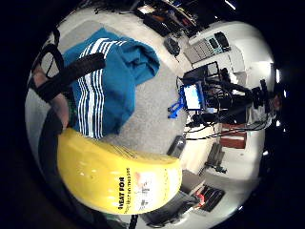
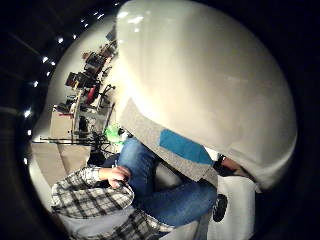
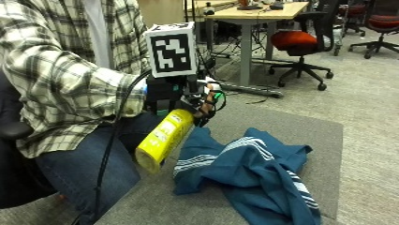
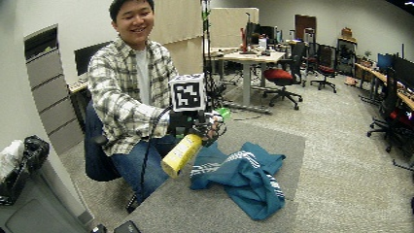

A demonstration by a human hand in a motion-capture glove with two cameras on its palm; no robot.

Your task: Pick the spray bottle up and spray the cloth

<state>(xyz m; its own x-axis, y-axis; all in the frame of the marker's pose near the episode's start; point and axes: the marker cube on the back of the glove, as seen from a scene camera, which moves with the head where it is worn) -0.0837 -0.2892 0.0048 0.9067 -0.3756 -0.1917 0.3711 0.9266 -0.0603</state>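
Outside view shows the grip (image 3: pixel 198 104) clasping the yellow spray bottle (image 3: pixel 163 138) above the cloth (image 3: pixel 249 173); the thumb-side view does not.

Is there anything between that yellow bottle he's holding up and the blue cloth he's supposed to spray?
Nothing visible. The right hand grips the top of the yellow spray bottle, held tilted in the air above the grey table. The blue cloth lies crumpled on the table just beside and below it, with only open air between them.
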